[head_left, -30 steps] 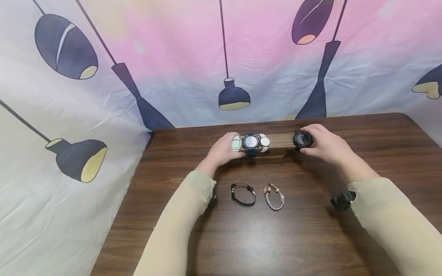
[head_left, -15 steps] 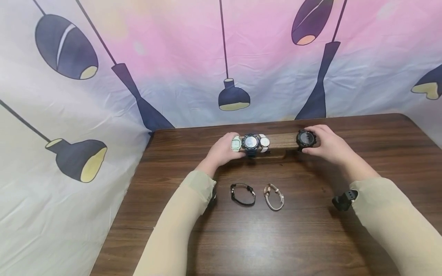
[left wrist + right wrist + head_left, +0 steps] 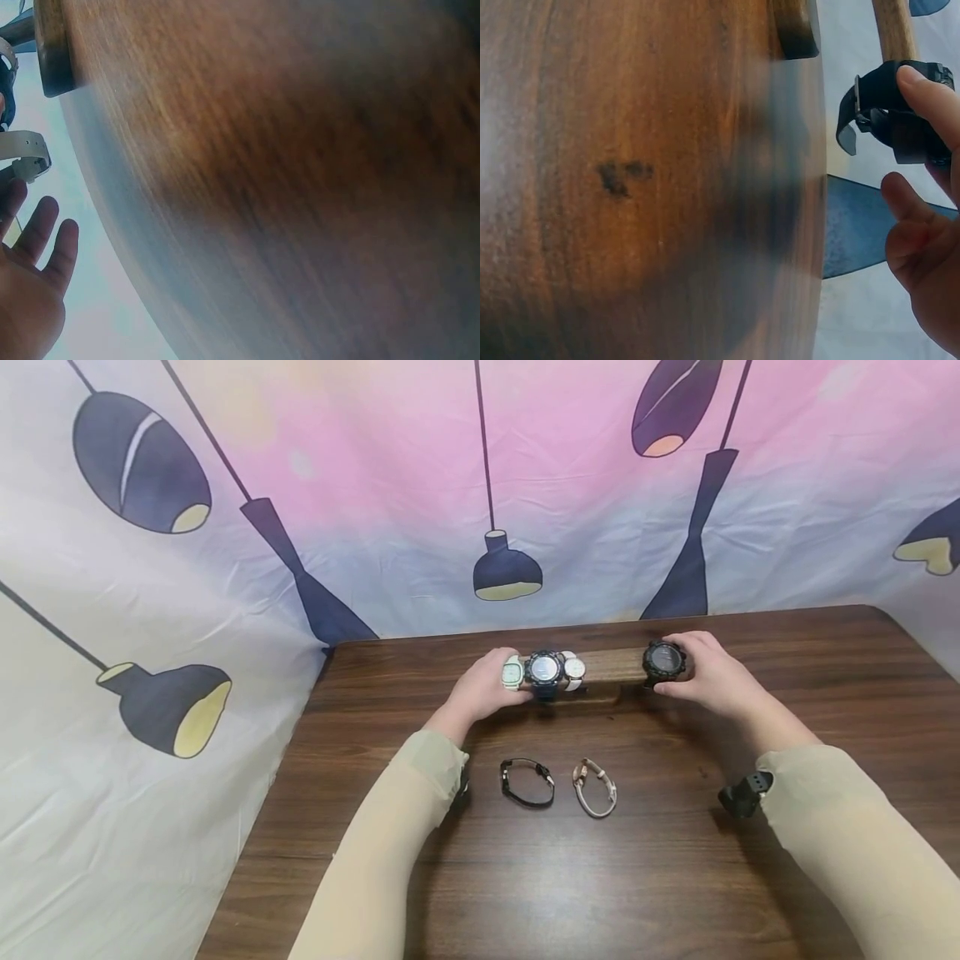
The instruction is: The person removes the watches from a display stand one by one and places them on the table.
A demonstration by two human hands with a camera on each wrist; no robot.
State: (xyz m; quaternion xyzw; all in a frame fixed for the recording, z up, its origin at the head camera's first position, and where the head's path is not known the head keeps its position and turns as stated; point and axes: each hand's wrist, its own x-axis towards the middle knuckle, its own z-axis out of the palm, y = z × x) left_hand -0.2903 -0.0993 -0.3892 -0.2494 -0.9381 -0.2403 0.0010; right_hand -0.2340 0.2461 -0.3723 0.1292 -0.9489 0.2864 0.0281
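Note:
A wooden watch stand (image 3: 611,667) with a horizontal bar stands near the table's back edge. Toward its left end are a mint-green watch (image 3: 512,673), a dark watch with a round face (image 3: 544,668) and a small white-strapped watch (image 3: 574,668). My left hand (image 3: 483,685) grips the stand's left end, thumb in front, beside the mint-green watch. At the other end my right hand (image 3: 716,677) pinches a black digital watch (image 3: 663,661). Its buckled strap forms a loop in the right wrist view; how far the bar reaches into it is hidden.
Two more watches lie on the brown table (image 3: 570,877) nearer me: a thin black one (image 3: 528,783) and a pale-strapped one (image 3: 596,788). A fabric backdrop (image 3: 420,527) printed with lamps hangs right behind the table.
My right hand has shifted slightly to the right with the black digital watch, then stayed almost still. The left hand and the other watches have not moved.

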